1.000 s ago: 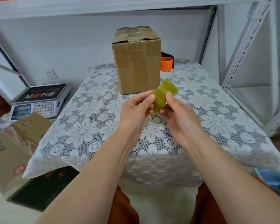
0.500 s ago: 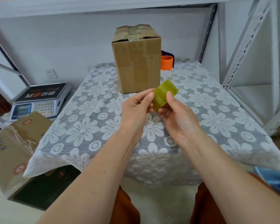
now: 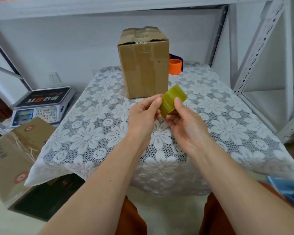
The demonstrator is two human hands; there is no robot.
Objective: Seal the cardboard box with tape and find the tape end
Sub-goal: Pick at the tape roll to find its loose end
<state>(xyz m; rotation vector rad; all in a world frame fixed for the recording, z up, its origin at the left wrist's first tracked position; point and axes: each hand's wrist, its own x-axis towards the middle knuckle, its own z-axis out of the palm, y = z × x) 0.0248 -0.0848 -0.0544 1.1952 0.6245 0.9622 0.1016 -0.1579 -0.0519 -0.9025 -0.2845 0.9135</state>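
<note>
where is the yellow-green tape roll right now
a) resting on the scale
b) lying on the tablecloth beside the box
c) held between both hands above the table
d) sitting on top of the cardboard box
c: the yellow-green tape roll is pinched between the left hand and right hand, in front of the cardboard box and lifted off the tablecloth.

Between the hands, a yellow-green tape roll (image 3: 173, 100); beyond them, a brown cardboard box (image 3: 143, 65); beneath, a white floral lace tablecloth (image 3: 92, 133).
</note>
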